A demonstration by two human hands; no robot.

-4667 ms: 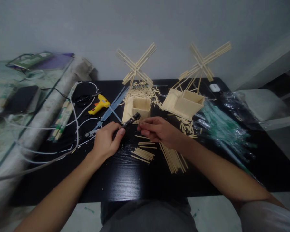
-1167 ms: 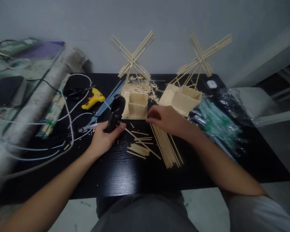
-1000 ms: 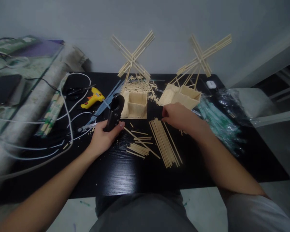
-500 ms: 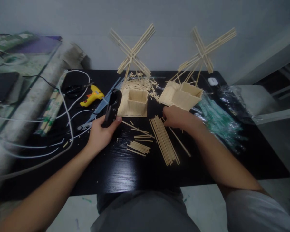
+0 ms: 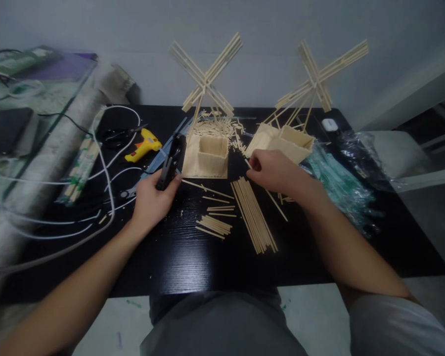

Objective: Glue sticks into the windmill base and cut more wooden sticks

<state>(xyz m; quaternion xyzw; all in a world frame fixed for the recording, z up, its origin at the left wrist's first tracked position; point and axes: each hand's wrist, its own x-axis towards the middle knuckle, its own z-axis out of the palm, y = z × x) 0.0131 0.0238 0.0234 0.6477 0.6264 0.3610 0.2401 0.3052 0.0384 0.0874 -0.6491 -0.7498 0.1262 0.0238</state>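
Thin stick (image 5: 276, 205): in yr R hand (image 5: 270, 170), slanting down toward you, just R of the long-stick bundle (image 5: 254, 215). R fingers look pinched tog. on it; exact grip hidden by knuckles. L hand (image 5: 154, 200): fingers wrapped round black tool (image 5: 167, 170); can't tell if its blades are apart. Short sticks (image 5: 215, 225) lie betw. hands.

Risks (my read): R hand is v. close to R windmill model (image 5: 298, 151), so a careless lift could knock its box or vanes. A swinging stick end could scatter the bundle. White cable (image 5: 109, 179) loops L of yr L hand; catch it & nearby glue gun (image 5: 144, 146) might get dragged.

Bench (image 5: 178, 267): black, shiny, wood-grained; stick bits (image 5: 211, 129) heaped behind L windmill model (image 5: 213, 164), plastic wrap (image 5: 337, 183) at R. Room dim: grey wall (image 5: 267, 29), pale floor (image 5: 315, 316).
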